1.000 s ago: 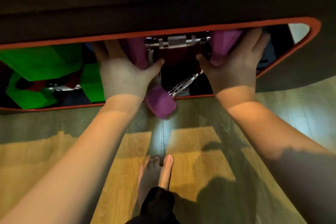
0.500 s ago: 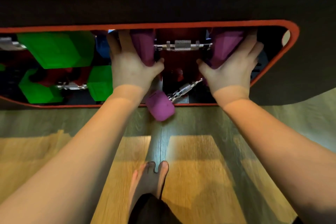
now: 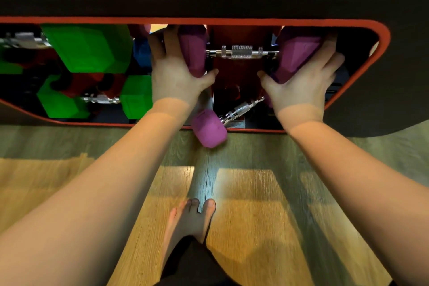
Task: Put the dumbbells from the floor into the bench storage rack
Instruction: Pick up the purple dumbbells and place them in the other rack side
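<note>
A purple dumbbell [image 3: 242, 51] with a knurled chrome handle lies level inside the bench storage rack [image 3: 384, 37], a black bench side with a red-rimmed opening. My left hand [image 3: 176, 74] grips its left purple head, and my right hand [image 3: 301, 86] grips its right purple head. A second purple dumbbell [image 3: 209, 127] lies slanted below it, one head sticking out over the rack's lower rim onto the floor, the other head hidden behind my right hand. Two green dumbbells [image 3: 88, 49] [image 3: 137, 96] sit in the rack's left part.
The wooden floor [image 3: 246, 193] stretches in front of the bench, with sunlit patches. My bare foot [image 3: 190, 218] stands on it at the centre. The bench's black padded top fills the upper view. Something blue [image 3: 141, 52] shows between the green weights and my left hand.
Both hands have carried the upper purple dumbbell a little deeper and higher into the rack. The view has shifted, showing more of the green dumbbells on the left.
</note>
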{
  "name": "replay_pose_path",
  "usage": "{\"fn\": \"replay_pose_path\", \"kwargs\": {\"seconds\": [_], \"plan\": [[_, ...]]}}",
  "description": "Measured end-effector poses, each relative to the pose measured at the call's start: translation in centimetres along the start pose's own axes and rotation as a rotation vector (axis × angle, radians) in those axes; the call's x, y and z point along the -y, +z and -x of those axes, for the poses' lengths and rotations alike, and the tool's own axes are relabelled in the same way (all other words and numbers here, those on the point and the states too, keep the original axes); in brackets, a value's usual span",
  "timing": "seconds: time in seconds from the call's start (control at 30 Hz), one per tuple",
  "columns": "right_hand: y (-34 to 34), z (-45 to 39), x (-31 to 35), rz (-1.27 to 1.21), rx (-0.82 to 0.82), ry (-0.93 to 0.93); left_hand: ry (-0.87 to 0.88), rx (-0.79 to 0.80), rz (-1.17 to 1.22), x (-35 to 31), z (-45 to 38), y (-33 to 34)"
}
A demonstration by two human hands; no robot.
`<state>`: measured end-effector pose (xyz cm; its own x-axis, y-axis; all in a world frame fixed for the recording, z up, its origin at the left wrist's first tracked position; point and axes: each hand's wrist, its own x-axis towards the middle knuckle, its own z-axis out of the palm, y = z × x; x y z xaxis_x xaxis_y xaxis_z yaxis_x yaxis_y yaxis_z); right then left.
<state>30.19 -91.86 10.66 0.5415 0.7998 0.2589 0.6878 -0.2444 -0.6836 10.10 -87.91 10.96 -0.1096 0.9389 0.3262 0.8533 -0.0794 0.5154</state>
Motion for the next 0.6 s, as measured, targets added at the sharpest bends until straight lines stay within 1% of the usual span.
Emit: {"fn": "replay_pose_path", "kwargs": {"seconds": [0.13,0.2,0.27,0.33,0.4,0.47,0.57,0.6], "plan": [[-0.3,-0.1,-0.2,-0.021,0.020,-0.007,0.010,-0.024,0.035,-0.1,0.1,0.0],[-0.4,0.2,-0.6,-0.069,0.040,-0.008,-0.018,-0.013,0.133,0.4,0.2,0.1],[-0.4,0.5,-1.0,-0.146,0.066,0.002,-0.051,0.014,0.284,1.3,0.4,0.3],[-0.4,0.9,-1.4,-0.243,0.067,0.012,-0.106,0.010,0.426,2.4,1.4,0.9],[-0.1,1.4,-1.7,-0.363,0.051,0.080,-0.157,-0.012,0.464,3.7,3.5,2.0],[0.5,2.5,-2.3,-0.438,0.043,0.187,-0.218,0.053,0.490,5.1,6.3,3.3],[1.8,4.3,-3.6,-0.418,0.038,0.350,-0.266,0.230,0.460,6.6,10.0,5.1],[2.5,4.7,-4.1,-0.416,0.064,0.421,-0.263,0.292,0.429,6.9,10.9,5.7]]}}
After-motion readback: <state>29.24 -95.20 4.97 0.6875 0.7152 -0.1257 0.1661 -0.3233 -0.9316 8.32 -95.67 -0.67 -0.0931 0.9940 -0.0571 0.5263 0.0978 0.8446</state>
